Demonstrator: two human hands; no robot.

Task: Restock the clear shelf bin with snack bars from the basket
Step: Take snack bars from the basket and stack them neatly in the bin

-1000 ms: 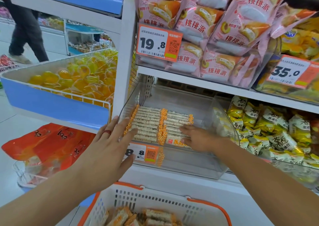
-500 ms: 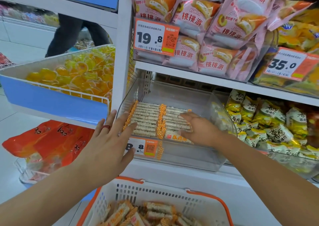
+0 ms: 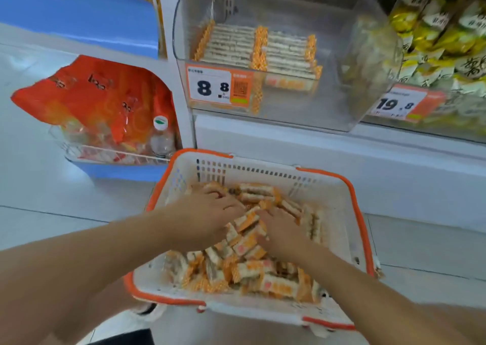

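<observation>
Both hands, left hand [image 3: 210,213] and right hand [image 3: 281,231], are digging into the snack bars [image 3: 247,265] piled in the basket [image 3: 339,202], probably to scoop some; whether they are gripping any, I cannot tell. Above the hands, the clear shelf bin [image 3: 302,102] is sitting half-filled.

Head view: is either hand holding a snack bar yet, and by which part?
Cannot tell: left hand and right hand lie on the snack bars, fingers blurred.

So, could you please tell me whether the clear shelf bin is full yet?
Not full: the clear shelf bin holds one flat layer of snack bars, with bare space above.
</observation>
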